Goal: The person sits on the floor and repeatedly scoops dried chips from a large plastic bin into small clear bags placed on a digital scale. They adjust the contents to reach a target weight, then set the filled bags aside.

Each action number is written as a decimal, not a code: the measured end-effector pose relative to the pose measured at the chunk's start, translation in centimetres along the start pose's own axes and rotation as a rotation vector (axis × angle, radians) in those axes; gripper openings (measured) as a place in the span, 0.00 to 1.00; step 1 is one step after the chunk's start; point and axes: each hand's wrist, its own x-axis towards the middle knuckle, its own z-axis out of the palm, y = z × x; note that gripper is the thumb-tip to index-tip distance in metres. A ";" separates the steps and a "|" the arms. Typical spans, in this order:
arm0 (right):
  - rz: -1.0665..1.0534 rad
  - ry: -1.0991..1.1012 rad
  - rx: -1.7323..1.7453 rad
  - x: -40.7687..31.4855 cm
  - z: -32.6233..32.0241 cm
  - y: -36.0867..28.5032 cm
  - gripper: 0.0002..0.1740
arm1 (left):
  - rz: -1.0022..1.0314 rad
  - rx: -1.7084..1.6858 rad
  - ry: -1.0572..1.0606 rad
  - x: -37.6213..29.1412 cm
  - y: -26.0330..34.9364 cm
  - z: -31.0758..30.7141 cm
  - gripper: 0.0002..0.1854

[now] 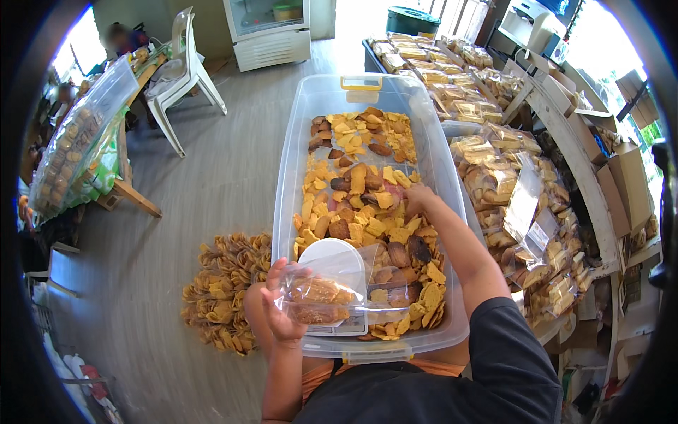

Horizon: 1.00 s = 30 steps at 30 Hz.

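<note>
A large clear plastic bin [461, 318] with yellow handle clips stands before me, holding baked pieces [365, 228], some yellow and thin, some brown. My left hand [285, 305] grips the closed end of a clear plastic bag [323, 299] with a few brown baked pieces inside; the bag lies over a white round-topped scale [333, 257] at the bin's near end. My right hand [418, 200] reaches into the bin by its right wall, fingers down among the pieces. Its fingertips are partly hidden, so whether it holds a piece does not show.
Filled clear bags lie on the floor [228, 291] at left and in a heap [519, 201] at right. More packs fill a container [434, 69] behind. A white plastic chair [185, 79] and a wooden table stand at left, with people beyond.
</note>
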 end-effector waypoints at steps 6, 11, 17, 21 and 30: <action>-0.067 0.106 0.317 -3.7 -2.2 2.5 0.25 | 0.021 -0.039 0.017 -0.1 0.1 -0.7 0.35; -0.028 0.391 0.437 -9.9 -3.2 -2.5 0.11 | 0.067 -0.032 0.036 -0.1 0.2 -0.8 0.35; -0.311 0.432 0.118 -14.3 4.3 -6.7 0.12 | 0.077 0.025 0.071 -0.2 0.4 -0.9 0.37; -0.368 0.396 0.317 -14.7 2.4 -7.9 0.20 | 0.081 0.030 0.122 -0.4 0.5 -0.9 0.38; -0.350 0.228 0.210 -13.5 2.5 -8.6 0.24 | 0.113 0.038 0.133 -0.3 0.5 -1.2 0.37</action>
